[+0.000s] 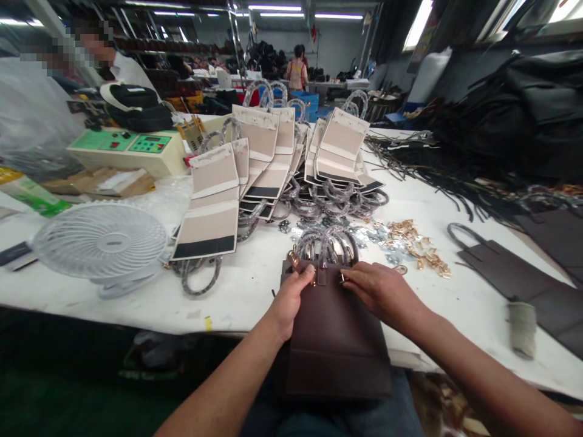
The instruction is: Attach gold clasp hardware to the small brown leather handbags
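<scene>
A dark brown leather handbag panel [337,328] lies over the table's front edge and my lap, its plastic-wrapped handles [331,240] pointing away from me. My left hand [289,297] is closed on its upper left edge, thumb on the front. Beside that thumb are gold metal fittings [295,261]; whether the fingers hold them too, I cannot tell. My right hand [380,291] pinches a small gold fitting [342,277] against the bag's upper right, by the handle base. Its fingertips are partly hidden. Loose gold fittings [428,258] and silver metal plates [387,240] lie just beyond.
Beige-lined bag panels [259,142] with wrapped handles are heaped ahead. At left stand a white fan [109,240] and a control box [130,149]. More brown panels [514,273], a grey roll [521,329] and black straps [423,161] lie right. People are in the background.
</scene>
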Tool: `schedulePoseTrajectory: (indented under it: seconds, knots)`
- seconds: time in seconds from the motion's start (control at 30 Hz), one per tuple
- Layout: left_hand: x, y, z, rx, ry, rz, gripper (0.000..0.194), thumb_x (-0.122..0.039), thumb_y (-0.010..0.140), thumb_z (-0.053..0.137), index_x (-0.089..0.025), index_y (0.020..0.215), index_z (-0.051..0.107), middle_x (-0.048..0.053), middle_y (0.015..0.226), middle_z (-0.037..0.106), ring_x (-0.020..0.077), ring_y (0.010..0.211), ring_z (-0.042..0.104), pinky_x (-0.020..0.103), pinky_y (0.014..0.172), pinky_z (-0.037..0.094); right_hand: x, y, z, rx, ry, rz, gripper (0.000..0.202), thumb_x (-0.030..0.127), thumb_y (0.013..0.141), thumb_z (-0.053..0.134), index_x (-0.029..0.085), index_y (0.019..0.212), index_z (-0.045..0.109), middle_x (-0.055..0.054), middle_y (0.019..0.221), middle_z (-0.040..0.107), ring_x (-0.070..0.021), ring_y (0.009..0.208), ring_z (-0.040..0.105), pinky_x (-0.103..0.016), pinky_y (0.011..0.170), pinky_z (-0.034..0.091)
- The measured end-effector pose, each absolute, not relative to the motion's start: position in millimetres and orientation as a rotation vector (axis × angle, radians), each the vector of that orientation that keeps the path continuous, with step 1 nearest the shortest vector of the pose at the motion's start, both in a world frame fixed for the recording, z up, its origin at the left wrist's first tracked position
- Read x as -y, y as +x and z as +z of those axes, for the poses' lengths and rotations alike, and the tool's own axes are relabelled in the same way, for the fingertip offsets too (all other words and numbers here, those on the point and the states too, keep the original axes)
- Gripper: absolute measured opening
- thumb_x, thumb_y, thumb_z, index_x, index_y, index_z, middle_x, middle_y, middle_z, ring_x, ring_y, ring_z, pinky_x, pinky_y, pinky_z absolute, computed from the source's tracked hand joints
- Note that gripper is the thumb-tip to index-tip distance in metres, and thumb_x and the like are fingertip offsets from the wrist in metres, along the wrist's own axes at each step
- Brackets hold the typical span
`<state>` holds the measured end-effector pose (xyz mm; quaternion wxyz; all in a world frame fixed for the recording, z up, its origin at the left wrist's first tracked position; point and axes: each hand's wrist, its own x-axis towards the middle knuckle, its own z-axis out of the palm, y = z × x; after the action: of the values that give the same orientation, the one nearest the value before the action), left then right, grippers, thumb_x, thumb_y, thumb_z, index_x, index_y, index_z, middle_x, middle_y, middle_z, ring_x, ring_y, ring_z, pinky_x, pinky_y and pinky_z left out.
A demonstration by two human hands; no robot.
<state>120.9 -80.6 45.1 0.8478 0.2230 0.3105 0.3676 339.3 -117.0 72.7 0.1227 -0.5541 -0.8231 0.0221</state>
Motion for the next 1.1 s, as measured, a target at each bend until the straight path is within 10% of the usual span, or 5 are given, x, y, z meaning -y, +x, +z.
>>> schedulePoseTrajectory:
  seconds: [1.1]
  knots:
    - [84,121,38,-0.648,0.478,0.810,0.036,-0.037,0.088,0.074,-0.010,0.112,0.074,0.013,0.094,0.080,0.0303,0.092,0.077,0.044,0.093,0.060,125,321,68,2.383,-1.736,-0.048,0.023,0.029,0.103,0.052,0.025,0.110,0.073,-0.003,0.094,0.072,-0.0195,0.081,0.067,-0.031,0.068,0.036]
